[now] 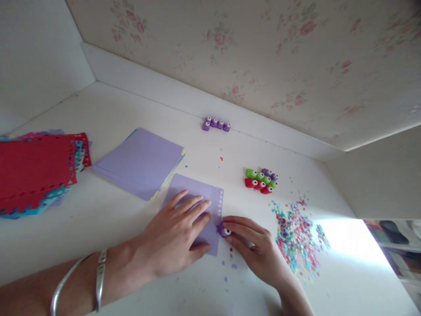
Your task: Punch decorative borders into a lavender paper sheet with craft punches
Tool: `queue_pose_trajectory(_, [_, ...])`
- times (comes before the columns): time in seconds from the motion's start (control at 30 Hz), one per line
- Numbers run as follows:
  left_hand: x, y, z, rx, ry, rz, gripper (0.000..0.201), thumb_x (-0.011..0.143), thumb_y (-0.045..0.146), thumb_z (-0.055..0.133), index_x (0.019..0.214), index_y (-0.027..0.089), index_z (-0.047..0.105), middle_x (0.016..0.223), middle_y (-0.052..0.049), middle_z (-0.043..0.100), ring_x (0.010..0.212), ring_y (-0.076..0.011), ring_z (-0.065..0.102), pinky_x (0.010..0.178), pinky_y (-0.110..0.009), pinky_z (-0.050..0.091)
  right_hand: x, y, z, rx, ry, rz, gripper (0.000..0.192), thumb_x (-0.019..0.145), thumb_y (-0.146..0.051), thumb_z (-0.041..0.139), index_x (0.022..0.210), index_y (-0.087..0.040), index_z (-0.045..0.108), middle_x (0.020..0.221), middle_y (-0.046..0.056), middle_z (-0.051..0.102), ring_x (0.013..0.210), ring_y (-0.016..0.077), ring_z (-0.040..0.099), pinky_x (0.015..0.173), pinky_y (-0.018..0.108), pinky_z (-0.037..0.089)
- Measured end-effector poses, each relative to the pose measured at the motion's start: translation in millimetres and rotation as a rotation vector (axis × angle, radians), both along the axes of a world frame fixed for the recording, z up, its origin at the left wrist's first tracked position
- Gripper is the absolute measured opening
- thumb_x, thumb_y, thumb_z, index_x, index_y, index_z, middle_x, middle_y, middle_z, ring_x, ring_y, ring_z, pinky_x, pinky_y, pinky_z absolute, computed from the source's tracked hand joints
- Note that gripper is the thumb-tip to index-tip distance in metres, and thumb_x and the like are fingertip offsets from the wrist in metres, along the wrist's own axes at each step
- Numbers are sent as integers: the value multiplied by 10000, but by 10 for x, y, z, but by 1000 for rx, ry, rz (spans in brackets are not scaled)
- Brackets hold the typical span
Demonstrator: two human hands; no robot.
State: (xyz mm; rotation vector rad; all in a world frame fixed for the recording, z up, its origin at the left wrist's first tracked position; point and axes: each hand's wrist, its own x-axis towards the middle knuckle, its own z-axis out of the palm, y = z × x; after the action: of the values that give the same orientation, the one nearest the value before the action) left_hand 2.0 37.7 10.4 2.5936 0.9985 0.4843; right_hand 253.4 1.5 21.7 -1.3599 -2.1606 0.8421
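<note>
A single purple sheet of paper (194, 186) lies on the white table with a row of small punched shapes along its right edge. My left hand (184, 228) rests flat on this sheet, fingers spread. At the sheet's right edge, below the punched row, sits a small purple craft punch (222, 230) with a white and black button. My right hand (253, 241) grips that punch between thumb and fingers. Small purple cut-outs (233, 266) and a tiny red star lie on the table just below it.
A stack of purple sheets (141, 162) lies left of centre, and red and blue punched sheets (36, 171) are piled far left. Several purple punches (215, 123) stand by the back wall. Green, red and purple punches (261, 181) sit right, near a heap of confetti (297, 237).
</note>
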Motion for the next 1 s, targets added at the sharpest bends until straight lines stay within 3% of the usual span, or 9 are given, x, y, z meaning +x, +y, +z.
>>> queue_pose_trajectory(0.2, [11,-22,-57,-3,-13,10,474,918,509,599,1255,176,603,1418,-81,565,1349,-287,442,1164,-505,258,-50,-42,-48,10,-1,-98,254,950,-204,603,1187,-259,679,1196,82,679,1042,211,674,918,361,594])
queue_pose_trajectory(0.37, [26,-38,-74,-3,-34,22,470,917,510,598,1258,185,603,1424,-70,560,1352,-280,436,1167,-501,247,-51,-31,-36,22,-12,-17,219,944,-185,607,1126,-264,699,1177,78,689,1052,217,669,889,349,601])
queue_pose_trajectory(0.53, [33,-67,-83,14,-54,35,471,922,501,594,1259,173,605,1404,-80,576,1334,-286,454,1158,-510,255,-100,-50,28,5,-22,-47,193,926,-231,645,1110,-238,706,1094,88,708,953,216,694,840,339,615])
queue_pose_trajectory(0.77, [49,-104,-106,7,-29,61,523,940,530,553,1309,160,586,1431,-102,549,1345,-319,433,1139,-533,277,-115,-75,78,-143,42,-85,199,959,-273,591,1124,-251,700,1126,90,683,964,204,675,700,266,585])
queue_pose_trajectory(0.87, [60,-113,-108,-18,-22,57,543,945,537,534,1329,155,572,1451,-101,528,1364,-318,406,1149,-532,255,-111,-48,101,-242,37,-179,168,960,-352,585,979,-222,690,959,64,674,805,174,641,644,265,521])
queue_pose_trajectory(1.0, [66,-130,-91,-65,-41,71,534,937,531,540,1318,159,581,1461,-98,519,1369,-309,395,1152,-529,245,-142,27,160,-406,-146,-179,399,959,-479,547,685,-191,577,659,-5,543,615,130,488,557,264,376])
